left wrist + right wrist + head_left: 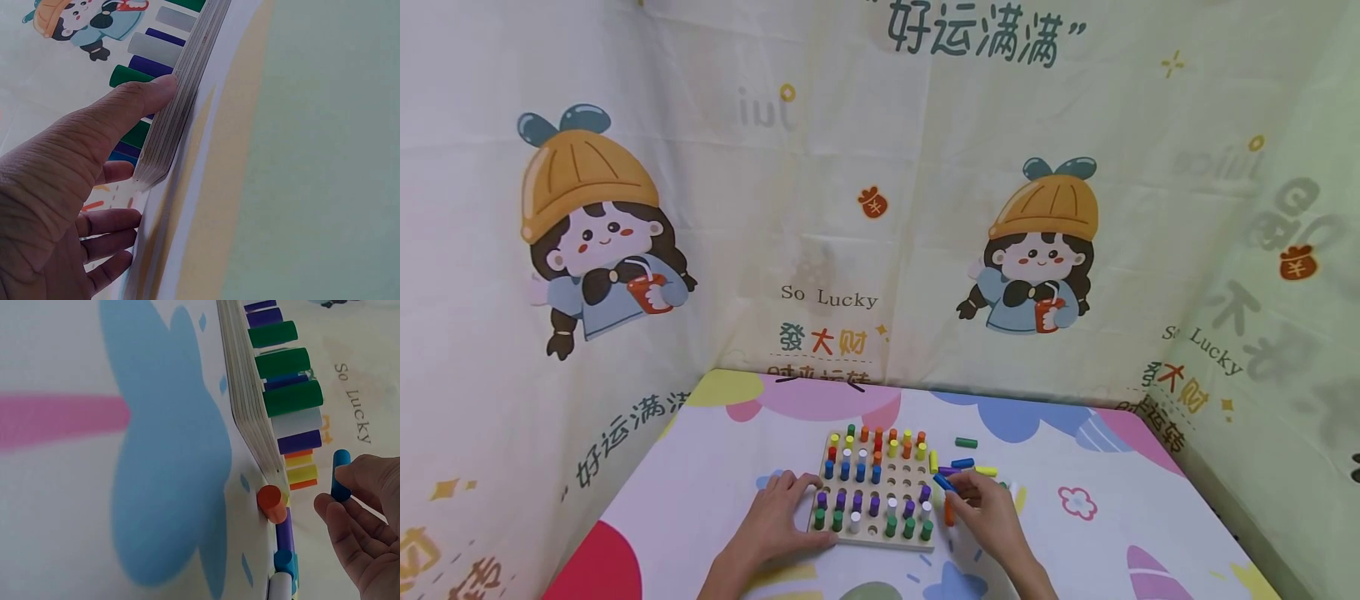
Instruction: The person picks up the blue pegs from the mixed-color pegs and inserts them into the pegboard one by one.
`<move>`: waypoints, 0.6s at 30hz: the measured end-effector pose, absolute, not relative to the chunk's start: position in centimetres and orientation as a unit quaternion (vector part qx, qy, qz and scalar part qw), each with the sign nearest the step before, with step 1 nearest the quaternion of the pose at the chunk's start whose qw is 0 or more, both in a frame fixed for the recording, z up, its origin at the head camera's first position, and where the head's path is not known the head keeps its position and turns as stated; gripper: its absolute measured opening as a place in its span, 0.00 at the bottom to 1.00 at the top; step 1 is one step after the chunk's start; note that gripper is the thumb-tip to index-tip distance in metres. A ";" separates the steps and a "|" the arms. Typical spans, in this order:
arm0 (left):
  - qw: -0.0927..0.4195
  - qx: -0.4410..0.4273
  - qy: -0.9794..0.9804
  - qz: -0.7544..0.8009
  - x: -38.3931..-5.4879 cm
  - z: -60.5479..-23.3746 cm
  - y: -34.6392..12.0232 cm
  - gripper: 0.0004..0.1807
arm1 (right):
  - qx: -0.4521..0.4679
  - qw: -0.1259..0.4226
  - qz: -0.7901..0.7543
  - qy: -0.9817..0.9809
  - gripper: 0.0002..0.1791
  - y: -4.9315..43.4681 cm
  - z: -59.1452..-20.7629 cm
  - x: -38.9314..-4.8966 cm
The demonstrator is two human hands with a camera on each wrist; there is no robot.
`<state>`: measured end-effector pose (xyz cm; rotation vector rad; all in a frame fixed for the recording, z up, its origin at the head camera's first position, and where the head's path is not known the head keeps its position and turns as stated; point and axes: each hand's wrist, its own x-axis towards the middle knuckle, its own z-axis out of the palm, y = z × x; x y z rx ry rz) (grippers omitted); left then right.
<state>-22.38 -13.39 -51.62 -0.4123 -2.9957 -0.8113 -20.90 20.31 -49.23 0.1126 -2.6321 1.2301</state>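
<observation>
A wooden pegboard (880, 542) lies on the table with rows of coloured pegs upright in its holes; some holes in the middle rows are bare. My left hand (775, 512) rests at the board's near left corner. Its thumb (140, 94) presses the near edge, and the index finger touches the left side, while the other fingers lie loosely stretched. Between thumb and fingertips my right hand (988, 507) pinches a blue peg (341, 478), held tilted just off the board's right side. Parts of the right fingers are hidden in the head view.
Loose pegs lie right of the board, among them a green one (966, 442), a blue one (962, 462) and a yellow one (986, 472). An orange peg (272, 503) is close to the near right corner. Printed cloth (910, 250) hangs behind the table.
</observation>
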 end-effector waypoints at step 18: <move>-0.005 -0.132 -0.957 -0.260 -22.3 -50.8 -13.6 0.45 | 0.054 0.124 0.414 -0.900 0.10 18.6 -48.0 -21.8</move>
